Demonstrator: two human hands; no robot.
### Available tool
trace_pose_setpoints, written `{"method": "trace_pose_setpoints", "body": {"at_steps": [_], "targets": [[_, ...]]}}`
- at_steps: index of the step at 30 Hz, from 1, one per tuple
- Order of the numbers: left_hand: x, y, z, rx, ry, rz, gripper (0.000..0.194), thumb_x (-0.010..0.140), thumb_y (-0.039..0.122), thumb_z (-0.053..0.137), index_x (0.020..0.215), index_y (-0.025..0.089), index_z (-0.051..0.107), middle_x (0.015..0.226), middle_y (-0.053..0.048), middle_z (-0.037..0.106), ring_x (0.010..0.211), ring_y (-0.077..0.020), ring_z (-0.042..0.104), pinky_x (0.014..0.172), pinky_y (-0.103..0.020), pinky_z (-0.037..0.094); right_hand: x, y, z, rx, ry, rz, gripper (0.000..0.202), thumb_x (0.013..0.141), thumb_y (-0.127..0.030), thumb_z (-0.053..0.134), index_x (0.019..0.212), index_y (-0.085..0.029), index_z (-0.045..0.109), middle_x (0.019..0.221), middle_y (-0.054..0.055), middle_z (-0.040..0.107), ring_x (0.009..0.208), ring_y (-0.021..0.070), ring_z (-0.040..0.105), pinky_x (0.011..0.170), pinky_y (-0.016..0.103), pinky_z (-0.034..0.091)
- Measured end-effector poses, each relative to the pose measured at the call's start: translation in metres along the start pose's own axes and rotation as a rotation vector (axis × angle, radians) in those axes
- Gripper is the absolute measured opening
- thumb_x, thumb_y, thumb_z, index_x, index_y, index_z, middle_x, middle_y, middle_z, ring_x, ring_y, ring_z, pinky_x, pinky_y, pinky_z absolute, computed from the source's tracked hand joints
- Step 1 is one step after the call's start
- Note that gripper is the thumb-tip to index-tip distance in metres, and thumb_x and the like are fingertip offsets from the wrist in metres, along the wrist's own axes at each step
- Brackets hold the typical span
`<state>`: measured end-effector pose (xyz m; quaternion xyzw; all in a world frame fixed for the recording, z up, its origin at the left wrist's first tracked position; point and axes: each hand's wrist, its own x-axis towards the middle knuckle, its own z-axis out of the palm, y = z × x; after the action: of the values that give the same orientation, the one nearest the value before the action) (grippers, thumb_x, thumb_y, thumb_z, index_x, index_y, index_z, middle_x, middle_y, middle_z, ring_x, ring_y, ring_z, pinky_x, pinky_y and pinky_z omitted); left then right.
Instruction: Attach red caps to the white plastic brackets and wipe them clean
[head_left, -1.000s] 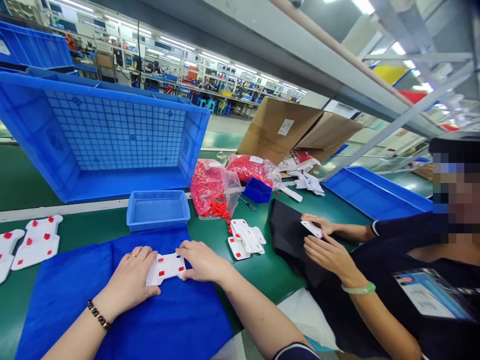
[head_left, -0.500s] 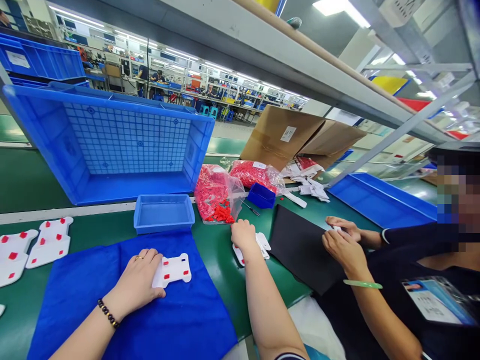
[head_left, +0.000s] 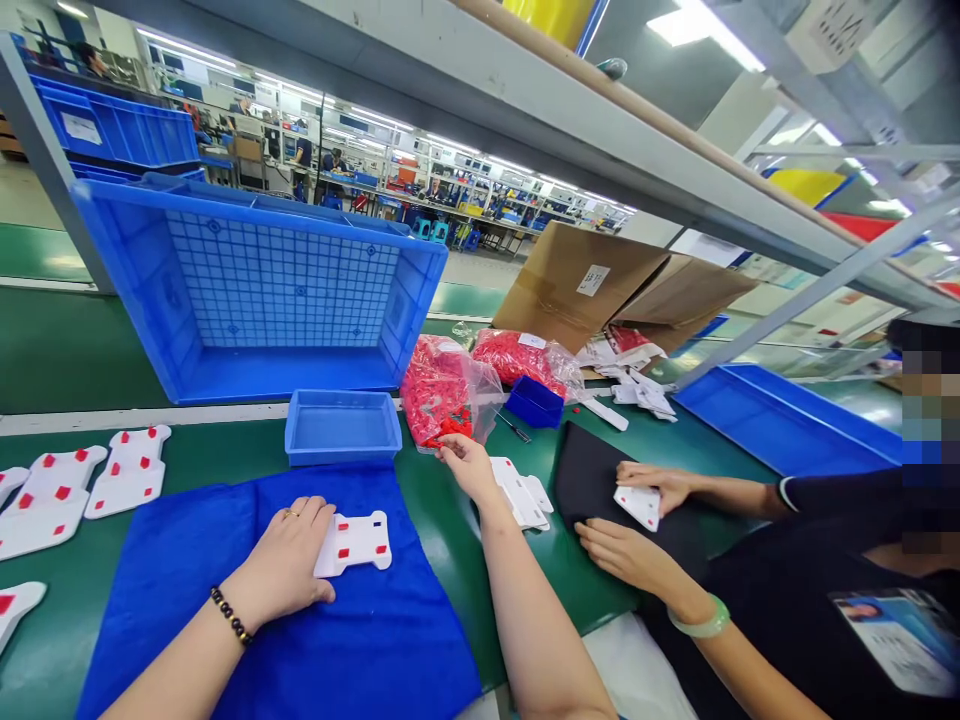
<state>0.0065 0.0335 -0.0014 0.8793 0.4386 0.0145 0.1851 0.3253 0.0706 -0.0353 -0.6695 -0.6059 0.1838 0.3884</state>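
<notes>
My left hand [head_left: 289, 560] lies over the left end of a white plastic plate [head_left: 367, 541] and holds it flat on a blue cloth [head_left: 390, 640]. Small red pieces sit in the plate's slots; one slot near its upper right corner looks dark. At the mouth of a clear bag of red pieces [head_left: 435, 385], my right hand [head_left: 466, 468] has its fingers pinched together at the loose red pieces [head_left: 454, 422]. The fingertips partly cover what they grip. Beside my right wrist rests a stack of white plates [head_left: 517, 492].
White plates with red pieces [head_left: 56, 500] lie at left. Behind stand a small blue tray [head_left: 343, 460], a tilted blue crate [head_left: 300, 375], a dark blue bin [head_left: 536, 402] and a cardboard box [head_left: 570, 285]. At right, a co-worker's hands [head_left: 637, 560] handle a white plate over a black mat.
My right hand has moved from the stacked white plates up to the red pieces at the bag's mouth. My left hand stays on its plate. The co-worker's hands have moved apart.
</notes>
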Motion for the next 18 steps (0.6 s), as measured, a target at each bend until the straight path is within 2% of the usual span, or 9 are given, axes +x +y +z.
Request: {"method": "trace_pose_setpoints", "body": {"at_steps": [5,9,14,18], "targets": [[-0.002,0.002,-0.009,0.001,-0.008,0.034,0.057,0.060,0.037,0.062,0.113,0.019,0.050,0.115,-0.010,0.050,0.110,-0.0282,0.041,0.092,-0.039,0.032,0.013,-0.028,0.004,0.079,-0.032,-0.052,0.029,0.078,-0.036,0.046,0.088,-0.014,0.062,0.069,0.004,0.066,0.062,0.0155,0.061,0.059,0.026,0.048],[-0.005,0.007,-0.018,0.002,0.038,0.075,0.036,0.069,0.031,0.051,0.102,0.017,0.054,0.103,-0.011,0.056,0.102,-0.0270,0.047,0.088,-0.038,0.036,0.040,-0.070,0.014,-0.081,-0.182,-0.109,0.022,0.077,-0.030,0.050,0.083,-0.017,0.067,0.066,0.001,0.065,0.060,0.0136,0.058,0.059,0.025,0.044],[-0.007,0.011,-0.021,0.034,0.159,0.078,0.020,0.075,0.018,0.039,0.088,0.016,0.054,0.088,-0.009,0.058,0.082,-0.0233,0.052,0.075,-0.036,0.040,0.067,-0.111,0.044,-0.377,-0.294,-0.149,0.014,0.073,-0.022,0.056,0.077,-0.023,0.070,0.088,0.003,0.065,0.089,0.0186,0.053,0.078,0.028,0.037],[-0.005,0.010,-0.018,0.075,0.270,0.087,0.024,0.078,0.009,0.031,0.085,0.016,0.053,0.084,-0.009,0.057,0.080,-0.0223,0.051,0.073,-0.035,0.040,0.075,-0.121,0.069,-0.602,-0.326,-0.121,0.011,0.072,-0.024,0.060,0.074,-0.023,0.071,0.104,0.008,0.057,0.106,0.0264,0.039,0.086,0.038,0.029]]}}
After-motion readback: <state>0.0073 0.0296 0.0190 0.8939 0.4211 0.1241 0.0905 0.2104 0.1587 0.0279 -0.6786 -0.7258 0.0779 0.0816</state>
